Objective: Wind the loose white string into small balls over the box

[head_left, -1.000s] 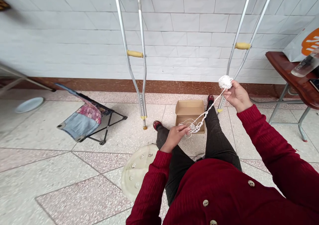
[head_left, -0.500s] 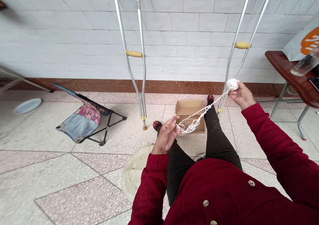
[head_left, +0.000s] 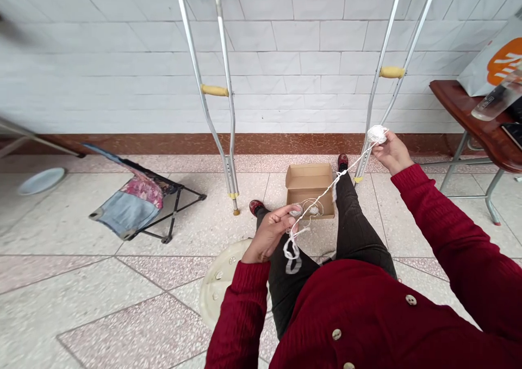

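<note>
My right hand [head_left: 391,152] is closed on a ball of white yarn [head_left: 377,134], held up at the right in front of a crutch. From the ball a taut yarn strand [head_left: 322,196] slants down to my left hand [head_left: 274,230]. The fingers of my left hand pinch that strand, and a loose tangle of yarn [head_left: 292,254] dangles below them over my leg. Beneath the strand an open cardboard box [head_left: 310,176] rests on the floor between my feet, with small balls of white yarn [head_left: 314,210] in it, partly hidden by my left hand.
Two metal crutches [head_left: 228,116] lean at the tiled wall. A folding stool [head_left: 134,211] stands at left, near a pale plate [head_left: 41,180]. At right a brown table [head_left: 457,105] bears a bag [head_left: 481,75] and a clear bottle [head_left: 495,101]. A cream round stool [head_left: 214,284] is behind my left arm.
The looped tangle between my hands has come apart into a straighter strand, and loose loops now hang below my left hand. My left hand has shifted slightly down; the right still holds the ball.
</note>
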The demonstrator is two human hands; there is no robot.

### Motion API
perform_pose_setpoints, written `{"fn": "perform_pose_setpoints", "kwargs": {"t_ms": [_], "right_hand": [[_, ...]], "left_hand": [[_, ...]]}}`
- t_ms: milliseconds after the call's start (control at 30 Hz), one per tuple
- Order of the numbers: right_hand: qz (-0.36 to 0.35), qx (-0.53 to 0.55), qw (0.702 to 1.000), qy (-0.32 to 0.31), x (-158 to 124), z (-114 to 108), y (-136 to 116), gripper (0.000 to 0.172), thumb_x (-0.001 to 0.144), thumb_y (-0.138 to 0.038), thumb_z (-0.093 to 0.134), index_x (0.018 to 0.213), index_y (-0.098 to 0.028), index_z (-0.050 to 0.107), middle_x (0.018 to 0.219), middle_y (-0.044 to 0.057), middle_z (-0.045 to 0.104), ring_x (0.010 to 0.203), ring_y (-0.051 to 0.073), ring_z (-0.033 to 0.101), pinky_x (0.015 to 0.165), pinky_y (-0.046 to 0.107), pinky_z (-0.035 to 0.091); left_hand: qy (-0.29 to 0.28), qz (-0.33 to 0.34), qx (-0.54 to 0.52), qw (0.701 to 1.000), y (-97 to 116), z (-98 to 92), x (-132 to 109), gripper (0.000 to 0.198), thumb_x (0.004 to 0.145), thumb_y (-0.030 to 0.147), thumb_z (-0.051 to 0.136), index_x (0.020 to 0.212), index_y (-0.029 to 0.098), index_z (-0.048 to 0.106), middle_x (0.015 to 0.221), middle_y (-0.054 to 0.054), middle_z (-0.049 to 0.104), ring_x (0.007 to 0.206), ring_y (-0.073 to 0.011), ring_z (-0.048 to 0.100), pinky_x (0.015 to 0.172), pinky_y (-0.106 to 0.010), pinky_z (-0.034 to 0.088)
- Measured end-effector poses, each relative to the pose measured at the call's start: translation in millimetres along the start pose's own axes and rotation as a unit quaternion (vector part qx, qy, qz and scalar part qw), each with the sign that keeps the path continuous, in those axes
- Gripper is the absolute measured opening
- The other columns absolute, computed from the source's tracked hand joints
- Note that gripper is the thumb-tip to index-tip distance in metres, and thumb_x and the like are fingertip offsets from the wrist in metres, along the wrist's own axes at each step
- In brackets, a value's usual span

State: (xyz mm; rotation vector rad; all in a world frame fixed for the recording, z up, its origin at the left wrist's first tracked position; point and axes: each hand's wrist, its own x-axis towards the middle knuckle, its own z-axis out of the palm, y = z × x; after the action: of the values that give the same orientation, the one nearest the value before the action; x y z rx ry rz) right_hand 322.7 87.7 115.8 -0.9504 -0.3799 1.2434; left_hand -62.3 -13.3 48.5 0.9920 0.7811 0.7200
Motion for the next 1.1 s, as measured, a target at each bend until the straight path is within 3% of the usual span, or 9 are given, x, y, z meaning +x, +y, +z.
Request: {"fn": "perform_pose_setpoints", "kwargs": {"t_ms": [133, 233, 300, 433, 533, 667, 767, 900, 1100], "right_hand": [[-0.001, 0.006, 1.0, -0.001, -7.7, 10.3, -12.1, 0.008, 0.083, -0.018, 0.06, 0.083, -0.02, 0.053, 0.067, -0.003, 0.059, 0.045, 0.006, 0.046, 0.032, 0.013, 0.032], [-0.017, -0.035, 0.998, -0.047, -23.1, 25.8, -9.2, 0.009, 0.081, -0.022, 0.063, 0.085, -0.02, 0.055, 0.072, -0.002, 0.061, 0.047, 0.006, 0.047, 0.032, 0.014, 0.031], [-0.016, -0.055, 0.994, -0.089, -36.1, 39.1, -4.2, 0.012, 0.08, -0.024, 0.062, 0.09, -0.02, 0.057, 0.078, -0.001, 0.063, 0.049, 0.006, 0.047, 0.033, 0.015, 0.03], [-0.002, -0.082, 0.984, -0.16, -59.5, 65.5, 4.5, 0.021, 0.08, -0.025, 0.062, 0.1, -0.022, 0.06, 0.083, 0.0, 0.066, 0.05, 0.007, 0.048, 0.034, 0.017, 0.028], [0.005, -0.102, 0.976, -0.192, -69.5, 78.5, 7.7, 0.026, 0.081, -0.028, 0.062, 0.106, -0.023, 0.06, 0.083, 0.0, 0.066, 0.05, 0.007, 0.05, 0.035, 0.018, 0.027], [0.001, -0.131, 0.973, -0.192, -73.1, 83.0, 10.9, 0.03, 0.083, -0.031, 0.061, 0.112, -0.023, 0.058, 0.082, 0.001, 0.066, 0.055, 0.009, 0.056, 0.039, 0.018, 0.033], [0.023, -0.123, 0.975, -0.186, -71.6, 79.7, 12.9, 0.028, 0.084, -0.03, 0.06, 0.11, -0.022, 0.058, 0.083, 0.002, 0.066, 0.056, 0.009, 0.056, 0.039, 0.018, 0.032], [0.053, -0.116, 0.974, -0.187, -68.0, 70.5, 9.3, 0.027, 0.081, -0.027, 0.061, 0.107, -0.021, 0.058, 0.081, 0.001, 0.064, 0.051, 0.007, 0.049, 0.037, 0.017, 0.025], [0.022, -0.155, 0.975, -0.161, -60.7, 49.3, 0.2, 0.031, 0.075, -0.023, 0.064, 0.106, -0.021, 0.059, 0.078, -0.001, 0.061, 0.045, 0.005, 0.038, 0.034, 0.017, 0.015]], "left_hand": [[-0.032, -0.047, 0.154, 0.986, -19.5, -31.9, 0.1, 0.037, 0.076, 0.04, 0.071, 0.104, 0.016, 0.068, 0.064, -0.002, 0.067, 0.058, -0.0171, 0.062, 0.062, -0.028, 0.049], [-0.009, -0.01, 0.299, 0.954, -31.1, -43.4, 13.6, 0.032, 0.077, 0.043, 0.067, 0.092, 0.016, 0.073, 0.079, -0.004, 0.073, 0.079, -0.0223, 0.068, 0.08, -0.034, 0.052], [0.025, 0.022, 0.376, 0.926, -34.4, -39.0, 28.8, 0.031, 0.078, 0.044, 0.065, 0.091, 0.017, 0.074, 0.095, -0.005, 0.075, 0.095, -0.0254, 0.067, 0.091, -0.036, 0.05], [0.073, 0.084, 0.384, 0.917, -28.1, -1.3, 67.9, 0.041, 0.082, 0.042, 0.062, 0.114, 0.018, 0.068, 0.119, -0.009, 0.069, 0.113, -0.0263, 0.062, 0.102, -0.039, 0.044], [0.062, 0.152, 0.333, 0.928, -17.5, 39.0, 97.3, 0.051, 0.081, 0.036, 0.065, 0.129, 0.019, 0.058, 0.129, -0.01, 0.063, 0.117, -0.0232, 0.059, 0.101, -0.036, 0.046], [-0.004, 0.17, 0.225, 0.959, -13.3, 84.5, 123.1, 0.051, 0.079, 0.037, 0.069, 0.125, 0.017, 0.059, 0.124, -0.012, 0.064, 0.111, -0.0226, 0.06, 0.091, -0.034, 0.051], [-0.068, 0.111, 0.157, 0.979, -22.1, 99.3, 127.2, 0.042, 0.079, 0.046, 0.067, 0.105, 0.013, 0.068, 0.101, -0.01, 0.07, 0.088, -0.0194, 0.066, 0.075, -0.03, 0.053], [-0.069, 0.059, 0.116, 0.989, -34.8, 85.0, 115.5, 0.042, 0.08, 0.053, 0.063, 0.077, 0.011, 0.069, 0.075, -0.006, 0.068, 0.069, -0.0149, 0.064, 0.069, -0.028, 0.053], [0.014, 0.064, 0.151, 0.986, -26.5, 41.5, 89.0, 0.034, 0.081, 0.046, 0.065, 0.075, 0.013, 0.069, 0.062, -0.001, 0.064, 0.056, -0.0113, 0.058, 0.059, -0.024, 0.049]]}}
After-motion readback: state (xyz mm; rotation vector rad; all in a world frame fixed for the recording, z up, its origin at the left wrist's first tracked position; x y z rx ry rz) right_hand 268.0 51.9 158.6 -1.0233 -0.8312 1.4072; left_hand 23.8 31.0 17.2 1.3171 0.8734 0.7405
